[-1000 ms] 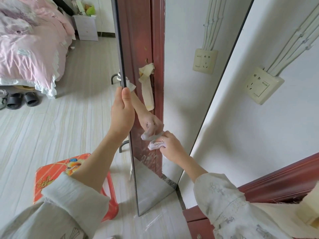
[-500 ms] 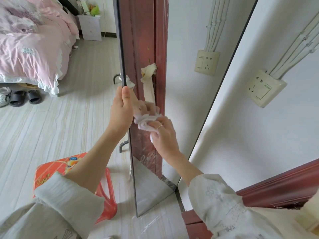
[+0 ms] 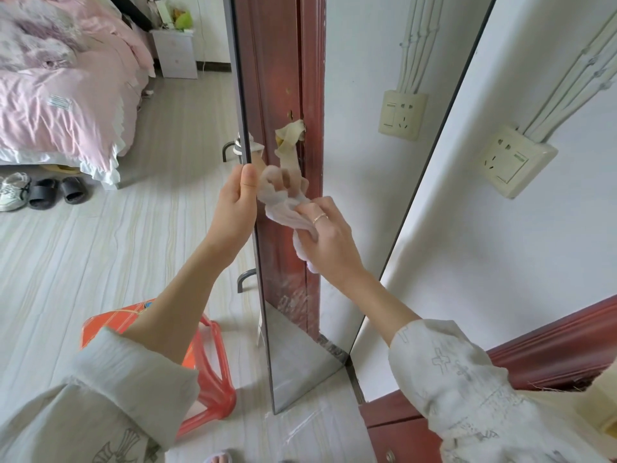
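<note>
Mirror (image 3: 300, 369) is standing upright on the floor (image 3: 100, 279) close in front of the person. Its foot is resting just beside a red plastic stool (image 3: 210, 382), and its far edge is meeting the white wall (image 3: 500, 262). Left hand (image 3: 233, 212) is steadying it, the grip curling round the dark left edge with the thumb lying along the frame. Right hand (image 3: 330, 238) is pinching a bunched white cloth (image 3: 283, 208) in a closed grip and pressing it against the glass at mid-height, just beside the left thumb.

As I judge it, the wiping is partway through. The cloth is working the middle band while pale smears are showing lower down, though whether they are sitting on the glass or on what it is reflecting is hard to tell. The lower stretch and the top are probably waiting their turn.

Farther off, dark slippers (image 3: 53, 192) are lying beside a pink bed (image 3: 66, 95).
</note>
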Tool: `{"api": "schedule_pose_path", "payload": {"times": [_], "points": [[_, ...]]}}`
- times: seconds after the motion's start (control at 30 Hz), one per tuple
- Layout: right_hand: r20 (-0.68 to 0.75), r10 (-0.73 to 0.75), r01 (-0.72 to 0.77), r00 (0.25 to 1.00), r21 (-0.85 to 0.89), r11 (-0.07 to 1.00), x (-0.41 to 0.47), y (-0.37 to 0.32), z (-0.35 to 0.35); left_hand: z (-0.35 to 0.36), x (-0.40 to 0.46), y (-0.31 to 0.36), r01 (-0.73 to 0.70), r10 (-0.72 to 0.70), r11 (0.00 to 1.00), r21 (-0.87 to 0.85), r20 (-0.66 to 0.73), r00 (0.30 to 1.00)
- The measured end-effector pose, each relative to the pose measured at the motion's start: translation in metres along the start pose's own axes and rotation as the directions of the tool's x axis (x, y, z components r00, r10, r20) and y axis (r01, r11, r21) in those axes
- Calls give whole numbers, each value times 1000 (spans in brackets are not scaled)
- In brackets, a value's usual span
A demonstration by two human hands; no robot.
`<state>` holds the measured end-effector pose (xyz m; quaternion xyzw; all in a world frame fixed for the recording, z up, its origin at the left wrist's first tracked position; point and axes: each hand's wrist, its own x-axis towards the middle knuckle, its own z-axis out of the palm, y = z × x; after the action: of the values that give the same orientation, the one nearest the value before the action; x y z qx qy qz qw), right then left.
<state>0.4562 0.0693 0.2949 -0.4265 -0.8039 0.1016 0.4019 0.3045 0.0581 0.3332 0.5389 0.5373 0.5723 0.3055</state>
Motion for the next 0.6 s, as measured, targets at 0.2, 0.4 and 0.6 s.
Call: {"api": "schedule_pose_path", "payload": {"times": [0.2,0.4,0.6], "points": [[-36,-205,201,978,-83,976,-12,2,45,-10,0,8,61,-48,995,-85,149,988],[354,-49,95,934,-114,989,-59,28,78,-13,4,-2,52,-53,999,14,99,994],[342,16,43,940,-166,985,-60,38,56,-4,-14,-8,74,-75,997,15,113,991]]}}
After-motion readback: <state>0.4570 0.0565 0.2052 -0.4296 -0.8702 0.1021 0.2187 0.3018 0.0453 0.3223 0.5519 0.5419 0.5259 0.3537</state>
